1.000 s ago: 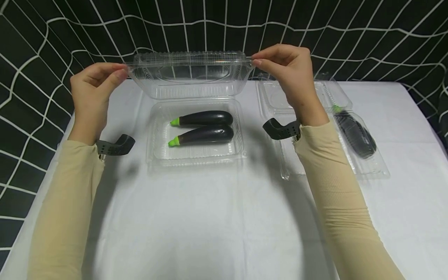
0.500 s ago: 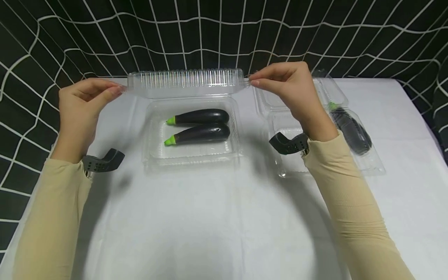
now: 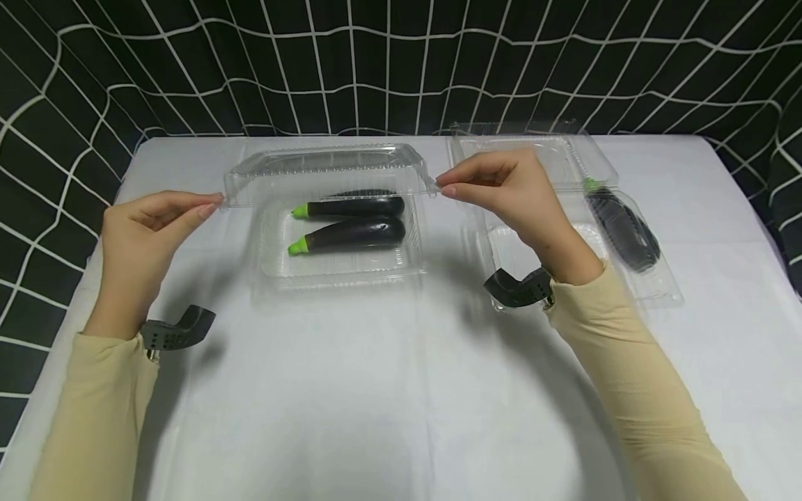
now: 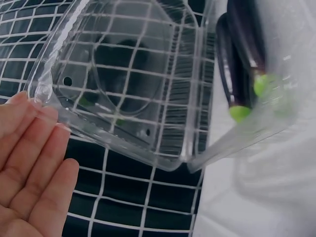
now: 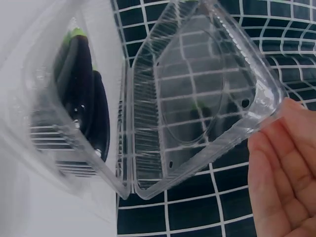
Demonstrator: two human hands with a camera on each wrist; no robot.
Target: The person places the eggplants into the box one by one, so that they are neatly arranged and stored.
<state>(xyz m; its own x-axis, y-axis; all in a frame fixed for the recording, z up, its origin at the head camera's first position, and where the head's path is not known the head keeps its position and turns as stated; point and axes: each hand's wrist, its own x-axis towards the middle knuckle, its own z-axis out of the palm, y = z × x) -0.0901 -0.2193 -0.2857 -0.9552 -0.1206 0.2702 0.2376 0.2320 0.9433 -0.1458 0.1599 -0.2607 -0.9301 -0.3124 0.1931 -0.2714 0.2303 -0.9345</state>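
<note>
A clear plastic clamshell container [image 3: 338, 275] lies on the white table in the head view. Two dark eggplants [image 3: 356, 235] with bright green stem ends lie side by side in its base. Its hinged lid [image 3: 326, 160] is raised at a slant over the back of the base, partly covering the rear eggplant. My left hand [image 3: 147, 243] pinches the lid's left front corner between thumb and fingers. At the right front corner, my right hand [image 3: 510, 191] pinches the lid the same way. Both wrist views show the see-through lid [image 4: 123, 64] standing at an angle to the base.
To the right stands a second clear clamshell [image 3: 532, 149] with its lid folded back. A dark eggplant [image 3: 626, 229] lies in its right part; my right forearm passes in front of it. White netting [image 3: 388, 90] over black cloth rises behind the table.
Both hands have come down and toward me with the lid, swinging it from nearly upright to a slant over the base. The eggplants stay put inside.
</note>
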